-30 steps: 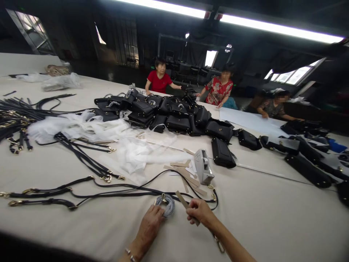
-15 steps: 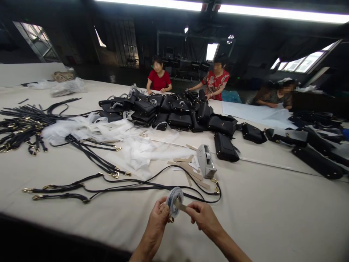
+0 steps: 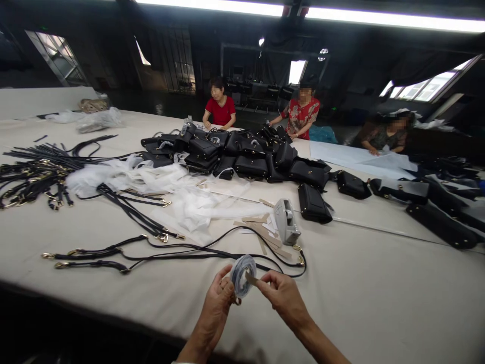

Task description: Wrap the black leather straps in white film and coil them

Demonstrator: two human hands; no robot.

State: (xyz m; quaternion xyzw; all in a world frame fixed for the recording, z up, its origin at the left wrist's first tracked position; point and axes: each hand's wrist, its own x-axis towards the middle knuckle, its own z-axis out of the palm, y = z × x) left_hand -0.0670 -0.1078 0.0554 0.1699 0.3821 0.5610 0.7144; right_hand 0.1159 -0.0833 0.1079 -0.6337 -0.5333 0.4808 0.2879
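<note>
My left hand (image 3: 219, 293) grips a round coil of strap (image 3: 239, 278), which looks wrapped in whitish film. A gold clasp (image 3: 236, 301) pokes out at the coil's lower edge. Between the thumb and fingers of my right hand (image 3: 282, 296) is a brownish card strip (image 3: 254, 279), its far end at the middle of the coil. Whether that end goes into the coil or only touches it, I cannot tell. Just beyond my hands, long black straps (image 3: 204, 261) with gold clasps lie across the table.
A grey tape dispenser (image 3: 287, 222) stands beyond my hands, beside loose card strips (image 3: 261, 230). White wrapping sheets (image 3: 193, 205) and more black straps (image 3: 129, 215) lie to the left. Black bags (image 3: 250, 164) are heaped across the table (image 3: 359, 283); three people sit or stand behind it.
The coil has turned a little so its face shows more, while both hands keep their holds. The whole view has shifted slightly.
</note>
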